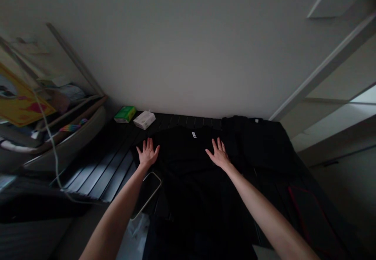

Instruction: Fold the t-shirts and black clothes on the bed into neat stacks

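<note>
A black shirt (182,150) lies spread out on the black slatted table (100,177), its neckline towards the wall and a small white label at the collar. Fingers spread, my left hand (147,154) rests flat at the shirt's left shoulder. My right hand (219,154) is also flat with fingers apart, on the right side of the chest. Neither hand grips anything. The lower part of the shirt is lost in shadow near my body.
A green packet (125,114) and a white tissue pack (144,120) sit by the wall. Another black garment (264,146) lies at right. A pale-rimmed phone-like object (150,191) is beside my left forearm. A white cable (54,150) hangs at left near a fabric-sided bassinet (70,134).
</note>
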Tool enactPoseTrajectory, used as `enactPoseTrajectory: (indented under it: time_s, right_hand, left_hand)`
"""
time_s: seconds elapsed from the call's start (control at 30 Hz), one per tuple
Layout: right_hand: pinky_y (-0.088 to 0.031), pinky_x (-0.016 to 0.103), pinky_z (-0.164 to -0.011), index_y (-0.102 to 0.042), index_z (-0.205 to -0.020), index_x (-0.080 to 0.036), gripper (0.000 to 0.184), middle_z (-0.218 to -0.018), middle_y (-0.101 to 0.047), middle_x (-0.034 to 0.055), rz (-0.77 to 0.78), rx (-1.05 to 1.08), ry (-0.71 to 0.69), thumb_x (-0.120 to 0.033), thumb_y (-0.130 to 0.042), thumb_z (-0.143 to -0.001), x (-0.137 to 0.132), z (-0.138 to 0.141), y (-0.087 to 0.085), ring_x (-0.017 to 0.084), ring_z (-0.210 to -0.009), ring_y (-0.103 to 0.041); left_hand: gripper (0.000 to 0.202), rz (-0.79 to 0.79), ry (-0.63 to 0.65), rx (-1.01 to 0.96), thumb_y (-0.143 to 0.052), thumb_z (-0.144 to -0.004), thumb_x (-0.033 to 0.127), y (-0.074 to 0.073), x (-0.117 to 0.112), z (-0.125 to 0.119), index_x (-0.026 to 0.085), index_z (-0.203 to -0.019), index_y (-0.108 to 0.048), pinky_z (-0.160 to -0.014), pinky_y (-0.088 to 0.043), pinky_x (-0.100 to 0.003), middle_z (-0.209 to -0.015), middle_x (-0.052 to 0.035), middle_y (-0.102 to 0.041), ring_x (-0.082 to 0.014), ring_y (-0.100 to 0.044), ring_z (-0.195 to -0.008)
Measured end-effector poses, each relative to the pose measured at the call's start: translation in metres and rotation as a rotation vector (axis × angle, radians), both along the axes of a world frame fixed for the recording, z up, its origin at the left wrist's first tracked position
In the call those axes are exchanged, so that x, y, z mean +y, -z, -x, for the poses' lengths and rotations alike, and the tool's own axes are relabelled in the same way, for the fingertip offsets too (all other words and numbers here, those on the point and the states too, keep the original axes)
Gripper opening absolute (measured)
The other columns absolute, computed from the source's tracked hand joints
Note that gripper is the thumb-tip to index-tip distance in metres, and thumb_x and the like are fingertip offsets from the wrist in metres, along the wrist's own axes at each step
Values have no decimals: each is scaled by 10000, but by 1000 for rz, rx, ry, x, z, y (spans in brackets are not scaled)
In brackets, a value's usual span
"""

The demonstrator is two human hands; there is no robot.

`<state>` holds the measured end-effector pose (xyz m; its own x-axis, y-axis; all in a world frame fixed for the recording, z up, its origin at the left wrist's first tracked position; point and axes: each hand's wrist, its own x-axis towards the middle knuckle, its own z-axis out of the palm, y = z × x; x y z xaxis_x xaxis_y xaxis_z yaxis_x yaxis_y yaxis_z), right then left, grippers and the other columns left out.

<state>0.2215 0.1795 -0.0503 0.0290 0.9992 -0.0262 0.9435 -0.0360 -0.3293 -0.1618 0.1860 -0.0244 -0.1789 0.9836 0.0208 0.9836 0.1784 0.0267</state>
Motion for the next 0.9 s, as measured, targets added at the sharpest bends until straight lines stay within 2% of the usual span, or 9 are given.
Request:
enactPoseTrajectory:
  time_s: [0.17,0.33,0.43,0.5,0.57,0.63,0.73,0.8,0.9]
  right_hand:
    - [-311,470,-1087,-125,-1514,-191,780,-1592,18,109,10,-7,-22,-597,-376,-897,1,31,-8,311,-1446,-34]
    - [-245,511,-1104,-117,-1512,-181,793,-1587,17,136,16,-6,-92,-609,-375,-896,5,74,-15,283,-1450,13]
    - [-241,538,-1098,-120,-1512,-227,752,-1592,14,102,15,10,-145,-603,-358,-907,11,80,-13,279,-1451,15]
    - [-232,536,-1106,-161,-1508,-232,700,-1595,-30,75,-6,-17,-159,-576,-335,-924,15,66,-11,280,-1449,43]
    - [-189,512,-1132,-232,-1494,-185,654,-1586,-126,76,-54,-98,-121,-526,-314,-942,19,40,-9,274,-1446,75]
    - [-111,532,-1145,-291,-1471,-127,606,-1558,-229,104,-99,-185,-40,-453,-268,-961,22,9,-9,270,-1446,78]
    - [20,605,-1118,-325,-1451,-104,555,-1509,-335,132,-143,-302,30,-345,-186,-971,23,-32,-11,260,-1453,1]
    - [55,598,-1113,-331,-1448,-112,541,-1491,-369,133,-156,-386,32,-311,-175,-970,22,-46,-11,242,-1452,-62]
    - [30,562,-1127,-336,-1448,-136,530,-1485,-384,117,-156,-465,36,-303,-179,-970,22,-49,-11,222,-1444,-126]
  left_hand:
    - [663,20,50,13,-202,-953,526,0,14,37,180,-1516,-141,-1165,-64,-514,-1576,-37,-133,-230,-70,-1455]
    - [643,36,34,20,-196,-958,474,-1,35,83,153,-1513,-150,-1175,-90,-467,-1573,-47,-150,-211,-99,-1452]
    - [648,48,29,28,-180,-959,460,2,48,102,122,-1511,-148,-1178,-86,-455,-1574,-51,-133,-207,-106,-1451]
    - [648,57,38,29,-184,-958,454,4,55,110,116,-1510,-149,-1177,-93,-451,-1574,-51,-136,-208,-103,-1451]
    - [645,58,59,32,-190,-957,452,6,59,117,119,-1509,-159,-1178,-94,-446,-1573,-49,-141,-210,-99,-1452]
    - [645,54,84,35,-187,-957,452,7,63,121,116,-1507,-167,-1179,-84,-438,-1574,-45,-139,-210,-98,-1452]
    - [650,40,116,34,-180,-959,456,7,67,126,105,-1505,-171,-1179,-71,-435,-1575,-43,-137,-210,-99,-1452]
    - [649,32,130,27,-185,-958,457,7,71,128,107,-1504,-176,-1177,-79,-432,-1574,-43,-146,-213,-104,-1452]
    - [636,11,147,15,-202,-959,447,8,75,130,112,-1500,-203,-1175,-91,-427,-1567,-53,-185,-221,-129,-1448]
